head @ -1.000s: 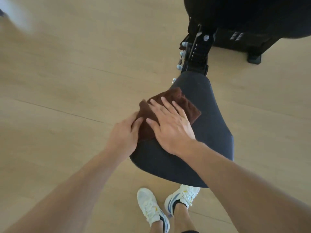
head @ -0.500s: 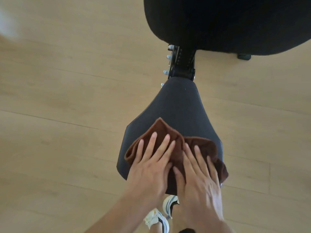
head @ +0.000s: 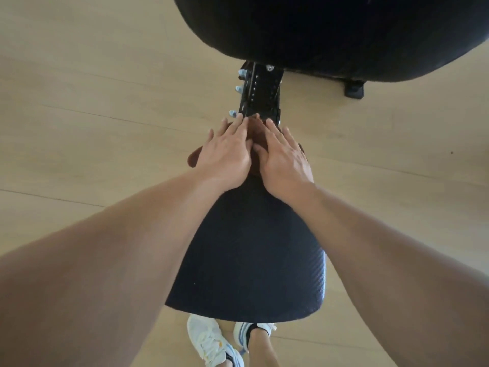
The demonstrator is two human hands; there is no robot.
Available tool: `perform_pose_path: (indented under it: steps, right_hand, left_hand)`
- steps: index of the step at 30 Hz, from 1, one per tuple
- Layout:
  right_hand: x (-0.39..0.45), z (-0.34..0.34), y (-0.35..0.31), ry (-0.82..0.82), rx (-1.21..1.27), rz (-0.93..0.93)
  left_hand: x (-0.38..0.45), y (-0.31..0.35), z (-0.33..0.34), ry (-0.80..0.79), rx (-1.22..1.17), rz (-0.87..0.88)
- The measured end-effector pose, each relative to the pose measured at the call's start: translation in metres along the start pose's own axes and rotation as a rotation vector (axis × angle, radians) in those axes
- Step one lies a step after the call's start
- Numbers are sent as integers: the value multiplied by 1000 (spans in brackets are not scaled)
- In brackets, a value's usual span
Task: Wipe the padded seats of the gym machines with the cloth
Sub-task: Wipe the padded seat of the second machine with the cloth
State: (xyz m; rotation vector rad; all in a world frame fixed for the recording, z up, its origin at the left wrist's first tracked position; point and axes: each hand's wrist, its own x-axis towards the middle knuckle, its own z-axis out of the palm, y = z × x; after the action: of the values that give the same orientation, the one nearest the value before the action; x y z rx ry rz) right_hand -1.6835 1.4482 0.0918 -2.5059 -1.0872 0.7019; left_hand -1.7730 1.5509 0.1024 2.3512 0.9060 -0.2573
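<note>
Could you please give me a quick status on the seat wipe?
Left hand and right hand flat on brown cloth, narrow end of padded seat. Metal bracket just beyond fingertips. Nothing blocking.

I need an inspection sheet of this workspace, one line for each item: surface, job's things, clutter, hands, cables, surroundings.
Surface: dark padded seat, textured, wide end nearest the person, narrow end far.
Job's things: brown cloth at the narrow far end, mostly hidden under both hands.
Clutter: nothing seen.
Hands: left hand and right hand lie flat side by side, fingers straight, pressing on the cloth.
Cables: nothing seen.
Surroundings: black adjustment bracket with bolts beyond the seat; large black pad above it; light wooden floor; white sneakers below the seat.
</note>
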Motion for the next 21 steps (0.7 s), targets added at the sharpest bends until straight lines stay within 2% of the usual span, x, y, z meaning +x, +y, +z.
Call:
perform_pose_path:
  steps: [4, 8, 12, 16, 18, 21]
  right_hand:
    - [-18, -7, -2, -24, 53, 6]
    - [-82, -17, 10, -69, 60, 4]
    - [-155, -21, 20, -100, 45, 66]
    - [-173, -3, -8, -120, -19, 256]
    - [-159, 6, -21, -108, -87, 303]
    - [-127, 11, -22, -68, -144, 284]
  left_hand:
    - [-25, 2, -6, 22, 87, 28]
    - [-80, 14, 7, 31, 228, 71]
    - [-137, 17, 31, 39, 193, 211]
    - [-156, -1, 30, 105, 50, 342]
    - [-158, -19, 20, 228, -4, 226]
    - [-157, -50, 13, 325, 14, -94]
